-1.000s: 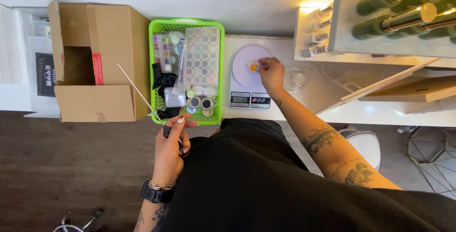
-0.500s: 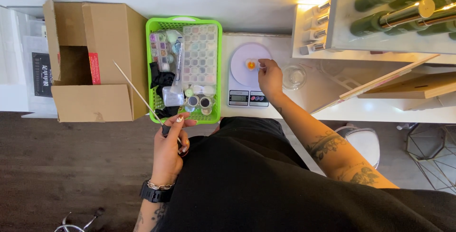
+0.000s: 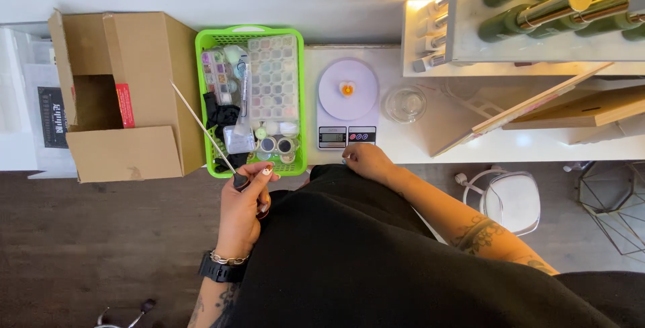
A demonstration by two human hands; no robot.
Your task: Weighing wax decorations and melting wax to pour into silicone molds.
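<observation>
Left grip: the left hand (image 3: 243, 207) is curled tight around the dark handle of a thin metal rod (image 3: 201, 125), thumb pressed over the top of the handle.
Rod: slim, straight and shiny; it slants up and away from the fist, across the near left corner of the green basket (image 3: 201, 99) and toward the cardboard box (image 3: 131, 96).
Right grip: the right hand (image 3: 366, 161) holds nothing; its fingers are loosely bent and it rests at the near edge of the white counter (image 3: 430, 141), just in front of the kitchen scale (image 3: 346, 141).
Scale: flat, white, with a round pale lilac platter and a small display strip nearest the hand.
On the platter: a small orange-centred piece (image 3: 347, 89), too small to tell its kind.
Right of the scale: a small round clear glass dish (image 3: 404, 103), then a leaning wooden board (image 3: 537, 103).
Left of the scale: the green basket, perforated plastic, touching the scale's side; it holds a clear compartment box (image 3: 272, 76) of pastel bits, small round jars (image 3: 275, 144) and black fabric.
Beyond the basket: the brown box, flaps open.
Behind the scale, to the right: dark green bottles (image 3: 537, 5) with gold caps lying on a lit shelf.
</observation>
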